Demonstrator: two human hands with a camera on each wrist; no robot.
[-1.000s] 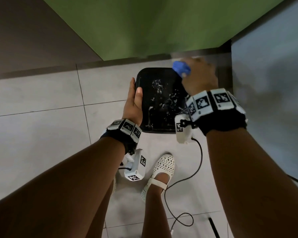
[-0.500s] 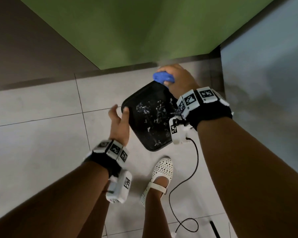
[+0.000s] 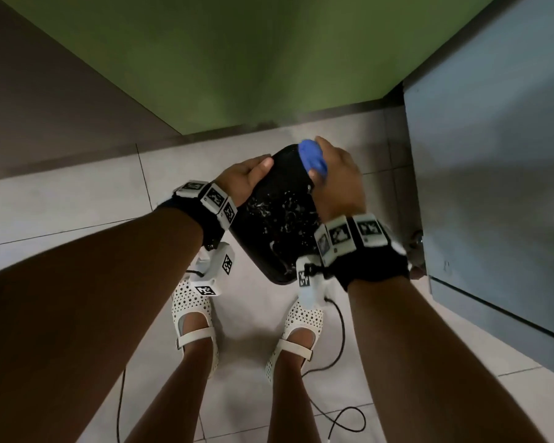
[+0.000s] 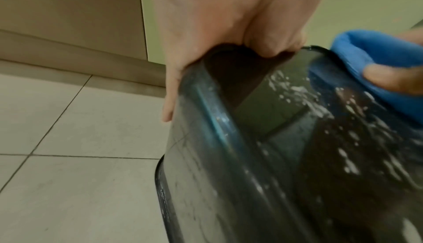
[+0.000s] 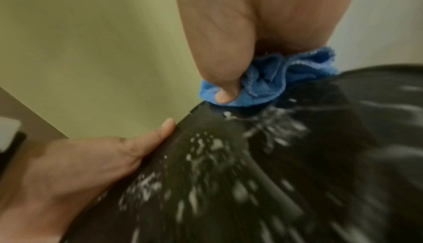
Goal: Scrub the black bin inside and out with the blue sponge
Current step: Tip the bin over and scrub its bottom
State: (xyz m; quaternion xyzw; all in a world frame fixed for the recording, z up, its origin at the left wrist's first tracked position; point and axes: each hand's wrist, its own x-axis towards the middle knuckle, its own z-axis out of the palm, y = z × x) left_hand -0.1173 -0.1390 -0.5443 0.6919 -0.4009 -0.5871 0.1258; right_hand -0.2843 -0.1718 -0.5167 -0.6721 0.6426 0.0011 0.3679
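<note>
The black bin (image 3: 275, 225) is tilted above the floor tiles, and white suds speckle the face turned toward me. My left hand (image 3: 253, 174) grips its far left edge, thumb on the sudsy face and fingers behind; the left wrist view shows the same hold on the bin (image 4: 228, 156). My right hand (image 3: 330, 167) grips the bunched blue sponge (image 3: 312, 156) and presses it on the bin's far end. In the right wrist view the sponge (image 5: 263, 84) sits under my thumb against the wet bin (image 5: 251, 174).
A green wall (image 3: 237, 59) stands just beyond the bin, and a grey cabinet (image 3: 493, 187) is close on the right. My feet in white perforated shoes (image 3: 192, 314) stand on the pale tiles (image 3: 61, 219) below the bin. Black cables (image 3: 339, 346) trail beside them.
The bin has swung round and come closer to me. My left hand moved from the near left edge to the far left edge. The sponge stayed at the far end.
</note>
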